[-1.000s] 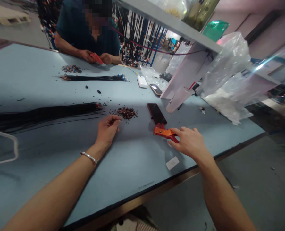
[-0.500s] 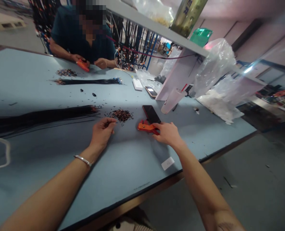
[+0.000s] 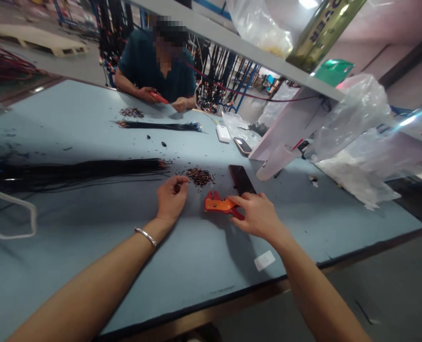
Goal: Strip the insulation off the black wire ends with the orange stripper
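Observation:
An orange and red wire stripper (image 3: 220,205) is held by its handles in my right hand (image 3: 258,213), its jaws pointing left. My left hand (image 3: 173,195) is closed in a pinch near a pile of small dark and copper-coloured bits (image 3: 199,176); whatever lies between thumb and finger is too small to make out. Left of that hand a long bundle of black wires (image 3: 100,168) lies on the blue tabletop (image 3: 182,266), its stripped-looking ends towards the pile. Just beyond the wire stripper rests a dark phone (image 3: 242,179), partly behind my right hand.
Across the table a co-worker (image 3: 157,66) holds a red tool. A second wire bundle (image 3: 161,126) and another pile of bits (image 3: 131,112) lie there. A shelf post (image 3: 285,121), a white cup (image 3: 276,162) and plastic bags (image 3: 360,166) stand right. A white label (image 3: 264,261) lies nearby.
The view has swung left, so everything sits further right. The wire stripper has lifted off beside the phone and come nearer me, its jaws now level with my left hand.

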Tool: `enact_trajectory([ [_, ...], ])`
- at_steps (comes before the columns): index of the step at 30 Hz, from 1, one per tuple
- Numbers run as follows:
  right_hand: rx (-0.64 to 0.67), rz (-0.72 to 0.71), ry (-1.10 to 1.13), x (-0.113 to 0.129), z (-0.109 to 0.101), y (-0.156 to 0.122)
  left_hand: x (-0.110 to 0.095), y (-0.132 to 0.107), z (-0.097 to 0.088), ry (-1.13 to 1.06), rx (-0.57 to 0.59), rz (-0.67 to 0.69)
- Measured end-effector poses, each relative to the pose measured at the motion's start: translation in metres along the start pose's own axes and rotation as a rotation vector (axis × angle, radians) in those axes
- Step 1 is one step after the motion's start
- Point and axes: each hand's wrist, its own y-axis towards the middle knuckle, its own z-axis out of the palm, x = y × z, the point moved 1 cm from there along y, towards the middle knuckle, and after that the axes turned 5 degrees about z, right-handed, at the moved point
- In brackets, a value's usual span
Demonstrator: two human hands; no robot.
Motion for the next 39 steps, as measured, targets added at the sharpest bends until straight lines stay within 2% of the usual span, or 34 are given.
enact_trajectory([
  [4,0.072,0.040,-0.048,0.024,0.007,-0.001,0.002,0.001,-0.001,0.014,-0.031,-0.022],
  [9,0.097,0.144,-0.104,0.054,0.010,0.020,0.002,0.003,-0.003,-0.019,-0.035,-0.055],
  [12,0.114,0.219,-0.080,0.061,0.006,0.034,0.002,0.003,-0.004,-0.044,-0.029,-0.063],
  [16,0.095,0.276,-0.042,0.050,-0.004,0.038,0.001,0.003,-0.004,-0.067,-0.031,-0.083],
  [20,0.097,0.277,-0.001,0.026,-0.012,0.021,0.002,0.003,-0.003,-0.091,-0.039,-0.108],
  [23,0.074,0.294,0.034,0.004,-0.011,0.010,0.004,0.003,-0.002,-0.085,-0.036,-0.103],
  [27,0.036,0.295,-0.079,-0.015,-0.002,0.011,0.006,0.004,-0.002,-0.069,-0.032,-0.109],
  [30,0.036,0.243,-0.095,-0.013,0.006,0.023,0.005,0.004,-0.001,-0.071,-0.022,-0.114],
  [33,0.031,0.193,-0.034,0.001,0.008,0.040,0.003,0.004,-0.002,-0.084,-0.025,-0.115],
  [36,0.043,0.185,0.006,0.014,0.003,0.053,0.001,0.003,-0.004,-0.089,-0.031,-0.130],
  [39,0.018,0.195,0.045,0.018,-0.006,0.051,0.001,0.003,-0.005,-0.099,-0.029,-0.130],
])
